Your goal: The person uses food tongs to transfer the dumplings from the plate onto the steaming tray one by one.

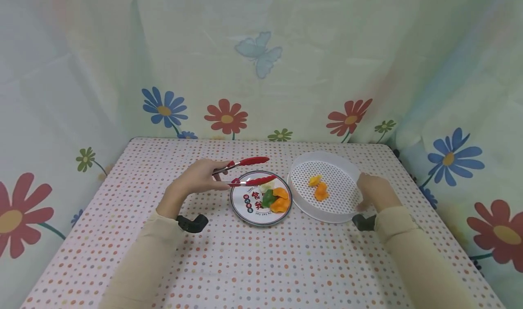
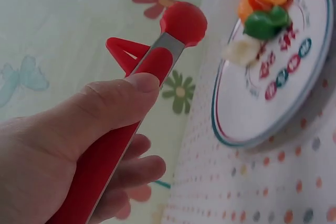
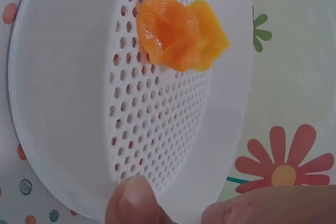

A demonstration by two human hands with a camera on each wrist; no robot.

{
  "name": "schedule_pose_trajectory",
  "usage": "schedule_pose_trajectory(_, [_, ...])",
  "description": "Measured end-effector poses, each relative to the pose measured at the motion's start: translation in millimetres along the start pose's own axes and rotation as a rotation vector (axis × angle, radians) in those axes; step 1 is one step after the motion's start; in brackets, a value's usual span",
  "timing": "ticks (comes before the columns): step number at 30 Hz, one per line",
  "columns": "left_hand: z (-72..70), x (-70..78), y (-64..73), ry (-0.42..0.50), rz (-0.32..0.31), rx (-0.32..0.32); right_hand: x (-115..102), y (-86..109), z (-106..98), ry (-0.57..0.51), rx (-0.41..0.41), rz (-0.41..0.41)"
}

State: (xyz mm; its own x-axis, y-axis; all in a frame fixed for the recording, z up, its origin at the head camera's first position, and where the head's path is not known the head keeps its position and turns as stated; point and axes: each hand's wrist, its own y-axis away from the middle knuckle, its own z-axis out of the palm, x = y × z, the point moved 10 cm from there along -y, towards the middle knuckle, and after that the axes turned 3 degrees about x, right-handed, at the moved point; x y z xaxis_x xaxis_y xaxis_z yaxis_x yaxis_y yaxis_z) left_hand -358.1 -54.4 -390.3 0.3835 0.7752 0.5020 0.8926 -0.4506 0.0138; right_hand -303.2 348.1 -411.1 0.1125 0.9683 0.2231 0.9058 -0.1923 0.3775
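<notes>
My left hand point(image 1: 198, 177) holds a pair of red and metal tongs point(image 1: 255, 161), thumb on one arm and fingers on the other. The tongs stand spread, their red tips over a white plate point(image 1: 241, 211) with printed characters. On the plate lie orange pieces point(image 1: 280, 204), a green piece point(image 2: 264, 23) and a pale piece point(image 2: 242, 51), crinkled like small dumplings. My right hand point(image 1: 373, 191) grips the right rim of a round white sieve point(image 1: 304, 200), thumb inside the wall. An orange piece point(image 3: 168, 32) and a yellow piece point(image 3: 211, 36) sit together on its perforated floor.
Plate and sieve stand side by side on a dotted tablecloth point(image 1: 245, 263). Flowered curtains point(image 1: 286, 109) close off the back and both sides of the table. Black wrist straps point(image 1: 193, 224) sit on both arms.
</notes>
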Motion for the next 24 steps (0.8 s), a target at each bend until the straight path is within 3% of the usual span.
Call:
schedule_pose_trajectory(6, [6.5, -15.9, 6.2, -0.006, -0.008, -0.019, 4.2, -1.1, 2.8, -0.031, -0.034, 0.017])
schedule_pose_trajectory(15, [30.3, -17.3, 6.7, -0.053, 0.013, -0.091, 0.7, -6.1, 3.7, -0.006, -0.028, 0.001])
schedule_pose_trajectory(20, [35.1, -13.0, 4.2, -0.075, 0.034, -0.111, 4.1, -4.6, 4.4, -0.012, -0.001, 0.027])
schedule_pose_trajectory(24, [37.5, -14.5, 1.7, -0.063, 0.025, -0.114, 0.2, 1.1, -0.2, 0.008, 0.03, -0.004])
